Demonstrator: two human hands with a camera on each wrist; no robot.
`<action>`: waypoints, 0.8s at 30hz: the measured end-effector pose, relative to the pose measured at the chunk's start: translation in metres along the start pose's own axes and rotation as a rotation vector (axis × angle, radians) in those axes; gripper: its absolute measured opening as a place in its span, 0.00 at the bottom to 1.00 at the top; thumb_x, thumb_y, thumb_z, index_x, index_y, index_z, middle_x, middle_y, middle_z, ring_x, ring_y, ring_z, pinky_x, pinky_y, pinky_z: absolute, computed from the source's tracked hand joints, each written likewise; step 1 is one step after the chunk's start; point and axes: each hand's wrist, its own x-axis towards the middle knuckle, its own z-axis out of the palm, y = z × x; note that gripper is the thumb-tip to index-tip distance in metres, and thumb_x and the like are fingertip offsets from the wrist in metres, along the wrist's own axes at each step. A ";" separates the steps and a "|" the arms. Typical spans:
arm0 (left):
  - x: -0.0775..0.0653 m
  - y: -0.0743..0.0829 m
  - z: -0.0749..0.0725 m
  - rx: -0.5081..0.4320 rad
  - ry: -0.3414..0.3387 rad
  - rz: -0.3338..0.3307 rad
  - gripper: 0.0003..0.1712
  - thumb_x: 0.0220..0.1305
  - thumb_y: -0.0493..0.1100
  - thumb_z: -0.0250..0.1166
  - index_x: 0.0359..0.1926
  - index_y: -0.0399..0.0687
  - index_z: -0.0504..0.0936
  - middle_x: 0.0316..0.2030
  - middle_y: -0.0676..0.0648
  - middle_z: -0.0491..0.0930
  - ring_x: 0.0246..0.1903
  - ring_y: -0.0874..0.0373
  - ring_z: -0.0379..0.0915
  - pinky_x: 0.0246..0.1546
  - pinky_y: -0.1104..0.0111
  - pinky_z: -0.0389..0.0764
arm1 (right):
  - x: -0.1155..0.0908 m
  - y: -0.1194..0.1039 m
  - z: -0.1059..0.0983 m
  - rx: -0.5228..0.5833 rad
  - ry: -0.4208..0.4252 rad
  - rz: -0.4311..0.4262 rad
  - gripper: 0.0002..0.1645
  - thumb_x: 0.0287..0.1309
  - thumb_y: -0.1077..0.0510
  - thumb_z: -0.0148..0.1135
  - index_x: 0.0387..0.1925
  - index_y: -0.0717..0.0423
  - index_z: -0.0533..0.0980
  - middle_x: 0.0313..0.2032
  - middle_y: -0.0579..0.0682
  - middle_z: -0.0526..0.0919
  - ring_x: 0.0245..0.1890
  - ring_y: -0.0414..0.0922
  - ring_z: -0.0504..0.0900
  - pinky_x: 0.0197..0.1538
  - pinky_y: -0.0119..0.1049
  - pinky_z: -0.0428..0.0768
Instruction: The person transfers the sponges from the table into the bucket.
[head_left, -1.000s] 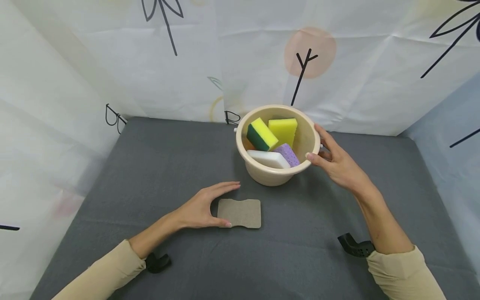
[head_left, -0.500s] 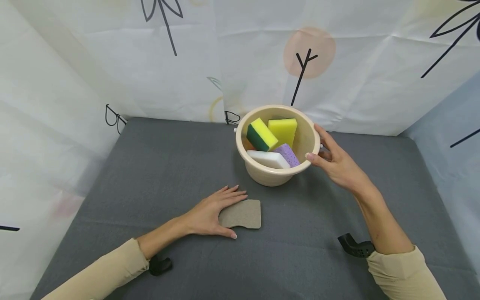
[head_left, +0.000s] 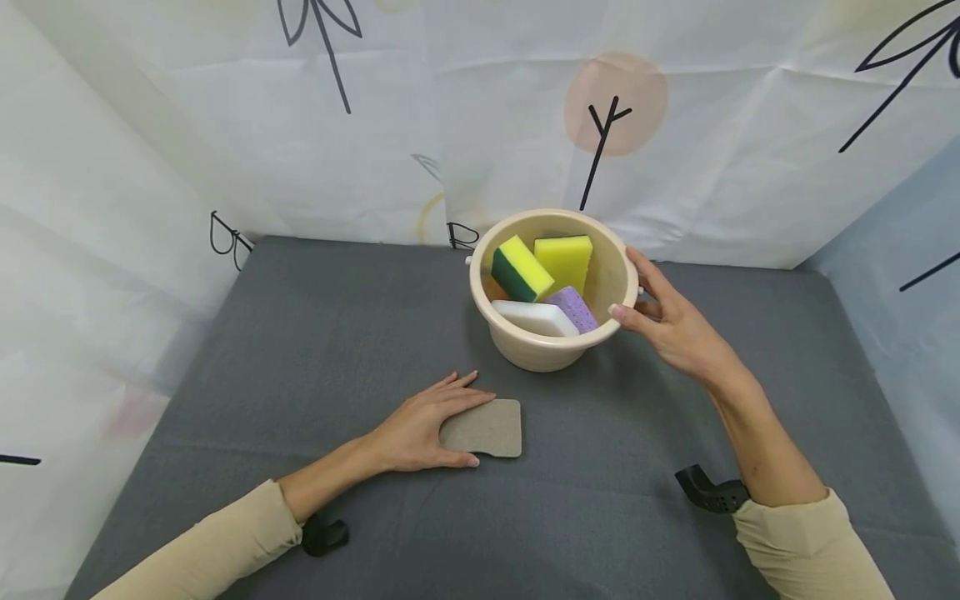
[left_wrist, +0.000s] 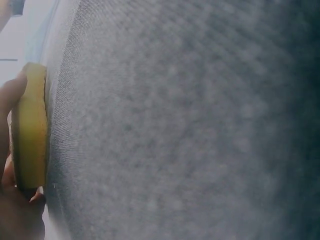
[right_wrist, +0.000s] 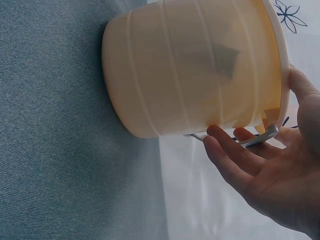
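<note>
A sponge [head_left: 487, 429] with a beige-grey top lies flat on the grey cloth; the left wrist view shows the yellow side of this sponge [left_wrist: 32, 125]. My left hand [head_left: 420, 425] pinches it across its width, thumb along the near edge and fingers along the far edge. Behind it stands a cream bucket [head_left: 536, 354]. With the thumb at the rim and fingers against the outer wall by the wire handle [right_wrist: 260, 137], my right hand [head_left: 678, 329] grips the bucket's right side.
Inside the bucket are a yellow-and-green sponge [head_left: 521, 268], a yellow sponge [head_left: 564, 257], a purple sponge [head_left: 573, 310] and a white sponge [head_left: 534, 317]. Something orange shows partly beneath them. A printed white curtain [head_left: 510, 125] hangs behind the grey-covered table [head_left: 337, 308].
My left hand has moved a little right and over the beige-topped sponge, and its thumb and fingers have closed on the edges. The right hand and bucket stay in place.
</note>
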 end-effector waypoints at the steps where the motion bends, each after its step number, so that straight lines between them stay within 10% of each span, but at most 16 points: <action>1: 0.000 0.000 0.000 -0.002 0.000 -0.006 0.48 0.54 0.65 0.73 0.73 0.57 0.67 0.69 0.55 0.68 0.74 0.50 0.52 0.72 0.52 0.56 | 0.000 0.000 0.000 0.001 0.001 -0.001 0.51 0.71 0.52 0.58 0.79 0.33 0.36 0.72 0.60 0.56 0.64 0.60 0.71 0.61 0.61 0.70; 10: 0.003 0.009 -0.007 -0.009 0.002 -0.023 0.42 0.57 0.67 0.69 0.70 0.61 0.70 0.61 0.55 0.75 0.58 0.63 0.71 0.53 0.61 0.77 | -0.001 -0.001 0.000 -0.001 0.003 -0.018 0.50 0.71 0.53 0.58 0.79 0.33 0.37 0.73 0.57 0.56 0.63 0.57 0.72 0.61 0.56 0.72; 24: 0.023 0.037 -0.036 -0.003 0.011 0.078 0.41 0.55 0.63 0.72 0.69 0.61 0.72 0.58 0.65 0.75 0.51 0.69 0.68 0.46 0.69 0.74 | 0.000 -0.001 0.001 -0.007 0.009 -0.005 0.50 0.71 0.52 0.58 0.79 0.33 0.37 0.73 0.56 0.56 0.63 0.57 0.72 0.61 0.57 0.71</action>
